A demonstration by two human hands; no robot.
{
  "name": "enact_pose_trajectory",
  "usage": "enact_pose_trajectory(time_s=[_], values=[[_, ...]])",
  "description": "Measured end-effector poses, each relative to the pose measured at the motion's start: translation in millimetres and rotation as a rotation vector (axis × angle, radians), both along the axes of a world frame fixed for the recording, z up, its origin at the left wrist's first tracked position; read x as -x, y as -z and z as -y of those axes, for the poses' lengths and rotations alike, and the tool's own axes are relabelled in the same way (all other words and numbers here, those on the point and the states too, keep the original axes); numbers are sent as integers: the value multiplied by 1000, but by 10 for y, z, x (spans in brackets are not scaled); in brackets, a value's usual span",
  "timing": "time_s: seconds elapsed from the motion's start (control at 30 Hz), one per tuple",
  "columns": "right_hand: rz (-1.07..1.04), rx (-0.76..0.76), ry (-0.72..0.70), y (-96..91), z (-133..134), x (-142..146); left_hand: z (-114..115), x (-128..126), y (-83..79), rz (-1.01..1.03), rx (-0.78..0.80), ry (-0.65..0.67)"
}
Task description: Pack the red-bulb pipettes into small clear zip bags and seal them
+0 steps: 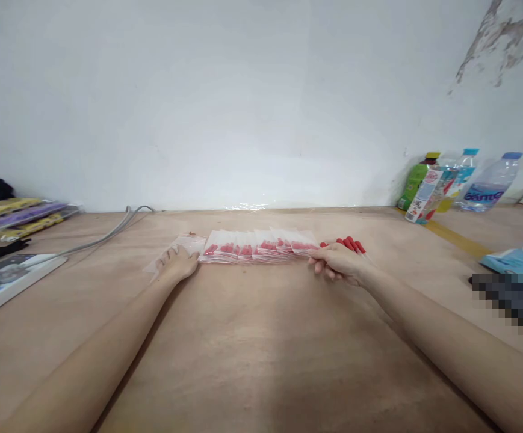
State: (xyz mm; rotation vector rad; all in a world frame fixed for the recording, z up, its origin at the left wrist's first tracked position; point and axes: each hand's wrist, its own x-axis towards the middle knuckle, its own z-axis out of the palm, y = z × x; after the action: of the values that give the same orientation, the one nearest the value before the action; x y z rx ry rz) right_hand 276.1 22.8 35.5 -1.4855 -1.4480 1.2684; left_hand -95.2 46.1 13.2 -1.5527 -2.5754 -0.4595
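A row of overlapping small clear plastic bags (pixel 252 243) lies on the wooden table, each with small red pieces inside. At the row's left end, my left hand (pixel 177 262) rests palm down with its fingers apart, over some flat clear bags (pixel 191 242). My right hand (pixel 337 262) is at the right end, thumb and forefinger closed at the edge of the last bag (pixel 304 245). Just behind the right hand lie several loose red rod-shaped pieces (pixel 351 243), partly hidden by it.
Bottles (pixel 489 183) and a carton (pixel 426 195) stand at the back right. Nearer are a blue packet (pixel 509 261) and a blurred dark object (pixel 514 300). On the left are yellow and purple packets (pixel 26 216), a white power strip (pixel 21 282) and its grey cable (pixel 103 234).
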Motion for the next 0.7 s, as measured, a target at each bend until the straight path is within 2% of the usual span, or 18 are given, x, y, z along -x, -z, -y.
enact_pose_trajectory(time_s=[0.07,0.2,0.3,0.37,0.47,0.5,0.57,0.63,0.7], values=[[219,-163,39,1,-25,-87,-33,73,49,-3,29,37],[476,-398,216,47,-81,-217,-40,139,53,-22,34,83],[774,-457,289,84,-64,-214,-3,128,-9,-16,-14,86],[938,-476,270,98,-30,-178,31,84,-86,-18,-102,81],[1022,-466,250,100,4,-131,75,-61,-243,-49,-308,128],[1032,-457,260,97,8,-123,93,-136,-295,-58,-370,182],[1051,-435,269,87,5,-121,152,-333,-379,-53,-488,387],[1067,-416,231,79,-4,-128,271,-588,-425,-53,-487,579],[1068,-407,197,72,-16,-140,461,-873,-426,-55,-402,813]])
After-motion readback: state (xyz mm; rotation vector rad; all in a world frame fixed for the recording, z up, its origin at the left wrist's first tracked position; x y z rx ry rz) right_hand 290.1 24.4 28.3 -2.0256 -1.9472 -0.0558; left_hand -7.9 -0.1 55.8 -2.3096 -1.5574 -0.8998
